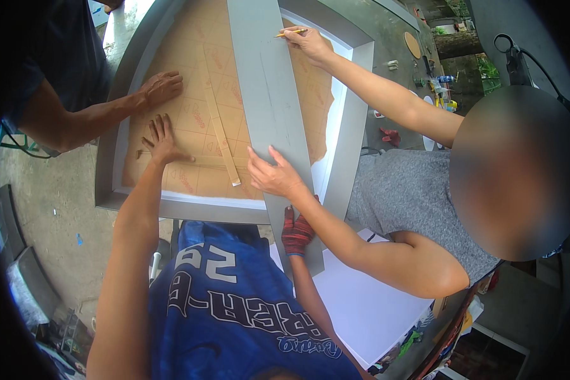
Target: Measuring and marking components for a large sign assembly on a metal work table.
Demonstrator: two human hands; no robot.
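Observation:
My bare left hand (163,142) lies with spread fingers on the brown paper-covered panel (183,126) inside a large grey frame (111,158). A long grey board (266,82) spans the frame from far to near, with faint lines along it. My right hand (297,232), in a red and black knit glove, grips the board's right edge near its close end; some of its fingers are hidden. Between my left hand and the board, a thin light strip (220,130) rests on the panel.
At right, a grey-shirted co-worker holds a pencil (291,33) by the board's far part; their other hand (273,172) touches the board. Another person's hand (163,88) rests on the panel's left. White sheets (367,310) lie at near right; several tools (442,85) lie beyond the frame.

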